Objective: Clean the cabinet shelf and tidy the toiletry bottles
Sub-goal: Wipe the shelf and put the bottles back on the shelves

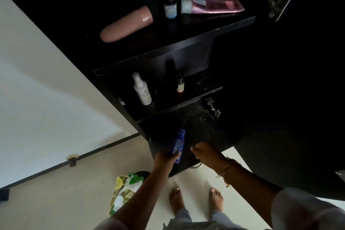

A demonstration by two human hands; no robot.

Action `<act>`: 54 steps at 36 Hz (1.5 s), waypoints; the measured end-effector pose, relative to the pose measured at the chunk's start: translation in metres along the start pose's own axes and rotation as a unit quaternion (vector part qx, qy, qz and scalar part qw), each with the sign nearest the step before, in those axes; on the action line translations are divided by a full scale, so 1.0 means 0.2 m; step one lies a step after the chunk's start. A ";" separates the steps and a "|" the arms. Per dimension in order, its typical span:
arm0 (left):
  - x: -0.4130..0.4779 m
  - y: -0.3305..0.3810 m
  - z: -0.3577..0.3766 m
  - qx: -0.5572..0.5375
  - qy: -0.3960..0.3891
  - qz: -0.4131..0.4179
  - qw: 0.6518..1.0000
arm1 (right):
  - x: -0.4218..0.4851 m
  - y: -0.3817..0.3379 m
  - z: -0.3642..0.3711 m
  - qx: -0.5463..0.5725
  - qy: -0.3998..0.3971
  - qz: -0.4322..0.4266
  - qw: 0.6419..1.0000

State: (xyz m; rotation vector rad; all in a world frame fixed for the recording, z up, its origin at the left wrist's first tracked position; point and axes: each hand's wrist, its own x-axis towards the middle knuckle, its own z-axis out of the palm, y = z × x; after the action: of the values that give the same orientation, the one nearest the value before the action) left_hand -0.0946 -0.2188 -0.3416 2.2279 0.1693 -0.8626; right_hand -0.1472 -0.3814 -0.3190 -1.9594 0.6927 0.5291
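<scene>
Your left hand (pixel 165 158) is gripping the small blue plastic bottle (pixel 179 140), just left of your right hand (pixel 204 152), which is curling its fingers; whether it is holding anything cannot be told. Both are working at the dusty black bottom shelf (pixel 196 117), so you are probably clearing it for wiping. Next comes setting the bottle aside, upright.

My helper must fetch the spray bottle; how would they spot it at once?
In the black cabinet, look at the middle shelf. At its left stands a white spray bottle with a clear cap; its neighbours, a tall black bottle and a small dark vial, are darker.
</scene>
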 end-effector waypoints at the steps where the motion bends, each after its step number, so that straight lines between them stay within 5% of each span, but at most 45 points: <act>1: -0.03 0.04 0.00 -0.046 -0.004 0.015 0.999 | -0.02 -0.04 -0.02 0.043 -0.006 0.017 0.999; 6: -0.17 0.27 -0.04 -0.201 -0.008 0.084 0.976 | -0.13 -0.18 -0.16 0.256 -0.014 0.048 0.965; 18: -0.23 0.66 -0.18 -0.367 -0.059 0.144 0.917 | -0.11 -0.47 -0.46 0.377 0.087 -0.047 0.921; 31: -0.13 0.75 -0.25 -0.394 -0.042 0.076 0.915 | 0.21 -0.64 -0.65 0.152 0.287 -0.008 0.946; 54: -0.05 0.71 -0.33 -0.391 -0.030 0.085 0.916 | 0.30 -0.73 -0.65 0.096 0.296 0.017 0.950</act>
State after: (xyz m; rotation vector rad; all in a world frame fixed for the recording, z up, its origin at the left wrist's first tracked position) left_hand -0.0158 -0.2750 -0.2180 1.4386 0.2383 -0.6147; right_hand 0.0050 -0.4565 -0.2041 -1.9236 1.1054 -0.1253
